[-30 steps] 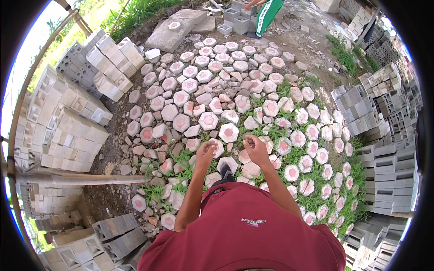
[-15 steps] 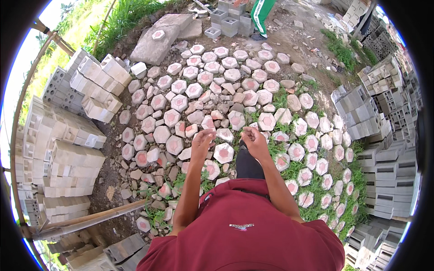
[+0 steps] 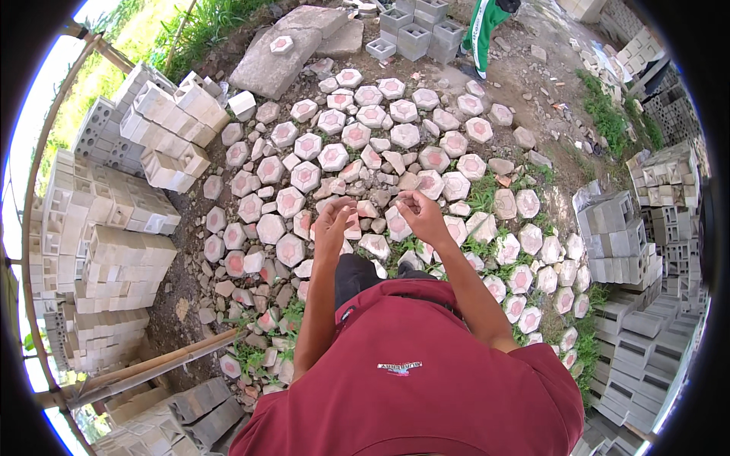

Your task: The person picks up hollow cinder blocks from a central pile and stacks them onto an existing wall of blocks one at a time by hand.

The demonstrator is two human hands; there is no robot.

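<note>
My left hand (image 3: 334, 223) is held in front of my body at waist height, palm turned inward. Its fingers are loosely bent and apart, with nothing visible between them. Across from it, my right hand (image 3: 422, 216) has the same half-curled shape and also holds nothing that I can see. A gap separates the two hands. Below them lie hexagonal concrete pavers with reddish centres, among them one paver (image 3: 290, 202) left of my left hand and another paver (image 3: 430, 185) just beyond my right hand. Neither hand appears to touch the ground.
Stacked concrete blocks (image 3: 125, 262) line the left side, and more grey hollow blocks (image 3: 608, 228) stand at the right. A bamboo pole (image 3: 160, 363) crosses the lower left. Far ahead are a concrete slab (image 3: 277, 61), hollow blocks (image 3: 413, 39) and a person in green trousers (image 3: 480, 38).
My view has shifted, and one dark trouser leg has become two below my hands. The person in green trousers stands more upright, their hand no longer over the blocks. My hands stay raised and apart.
</note>
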